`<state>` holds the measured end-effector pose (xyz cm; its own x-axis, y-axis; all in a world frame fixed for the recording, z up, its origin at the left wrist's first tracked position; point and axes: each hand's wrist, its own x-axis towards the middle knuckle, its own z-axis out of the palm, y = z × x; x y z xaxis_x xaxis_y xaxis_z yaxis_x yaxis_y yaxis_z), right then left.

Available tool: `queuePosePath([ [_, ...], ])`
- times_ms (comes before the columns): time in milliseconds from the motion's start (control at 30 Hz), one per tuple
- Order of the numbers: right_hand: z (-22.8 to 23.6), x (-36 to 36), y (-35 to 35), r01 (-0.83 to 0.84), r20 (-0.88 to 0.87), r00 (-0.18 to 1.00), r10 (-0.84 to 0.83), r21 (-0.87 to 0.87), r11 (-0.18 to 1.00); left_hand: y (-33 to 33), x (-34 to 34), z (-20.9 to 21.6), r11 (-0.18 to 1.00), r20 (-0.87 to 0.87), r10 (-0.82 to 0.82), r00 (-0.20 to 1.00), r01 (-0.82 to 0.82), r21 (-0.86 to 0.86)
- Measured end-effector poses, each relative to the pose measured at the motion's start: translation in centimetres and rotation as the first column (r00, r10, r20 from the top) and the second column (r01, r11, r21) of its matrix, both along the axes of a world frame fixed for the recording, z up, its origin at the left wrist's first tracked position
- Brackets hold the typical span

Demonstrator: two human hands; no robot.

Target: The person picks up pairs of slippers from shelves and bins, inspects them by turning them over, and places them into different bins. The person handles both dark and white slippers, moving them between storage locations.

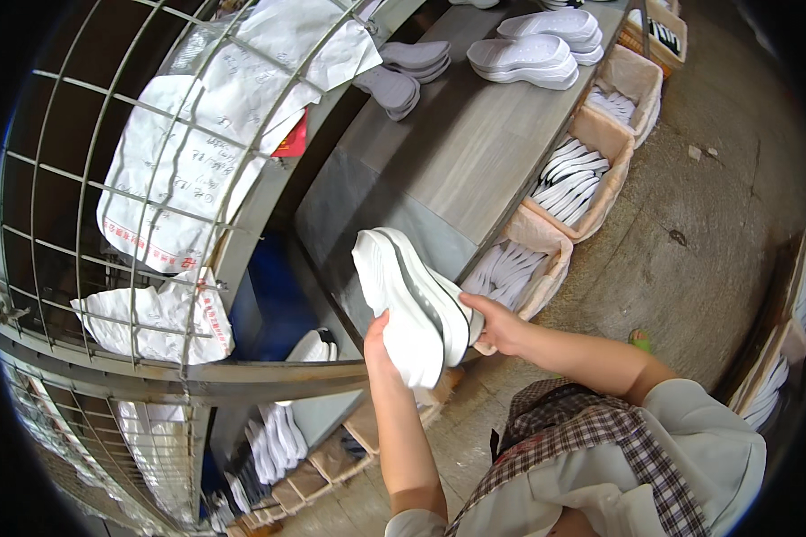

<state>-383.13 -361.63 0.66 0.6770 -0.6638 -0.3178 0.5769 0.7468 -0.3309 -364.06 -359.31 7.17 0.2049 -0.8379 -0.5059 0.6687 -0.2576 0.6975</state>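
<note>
Between my two hands is a small stack of white shoe soles (401, 309), held tilted over the near end of the bench. My left hand (379, 347) is closed on the stack's left edge, its thumb pointing up along the side. On the opposite side, my right hand (496, 324) grips the soles near their lower right end; some of its fingers are hidden beneath them. At least two soles are visible, with a dark gap between them.
White soles (524, 61) lie stacked at the grey bench's (425, 166) far end. Lined baskets (600, 192) of soles stand along its right side. To the left, a wire mesh (85, 179) has papers (175, 170) behind it. Concrete floor (690, 233) stretches right.
</note>
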Motion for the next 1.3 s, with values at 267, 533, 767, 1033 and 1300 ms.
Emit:
queuePosePath([
  [267, 2.4, -17.8, 0.9, -0.107, -0.335, 0.932, -0.137, -0.617, 0.779, 2.8, -17.9, -3.9, 0.943, -0.004, 0.155, 0.988, -0.15, -0.297],
  [533, 4.6, -29.2, 1.9, -0.137, -0.362, 0.87, -0.334, -0.829, 0.542, 0.6, -27.7, -6.3, 0.908, -0.305, -0.149, 0.941, 0.008, -0.418],
  [767, 4.5, -33.6, 2.4, -0.136, -0.35, 0.857, -0.378, -0.861, 0.49, 0.4, -29.1, -8.0, 0.884, -0.347, -0.196, 0.917, 0.012, -0.468],
  [1033, 4.5, -35.6, 3.5, -0.117, -0.373, 0.849, -0.374, -0.823, 0.555, 0.4, -30.6, -7.2, 0.89, -0.463, -0.252, 0.85, 0.015, -0.456],
  [1300, 3.4, -35.8, 4.3, -0.111, -0.38, 0.85, -0.364, -0.806, 0.582, 1.3, -31.8, -5.9, 0.843, -0.525, -0.352, 0.775, 0.02, -0.537],
])
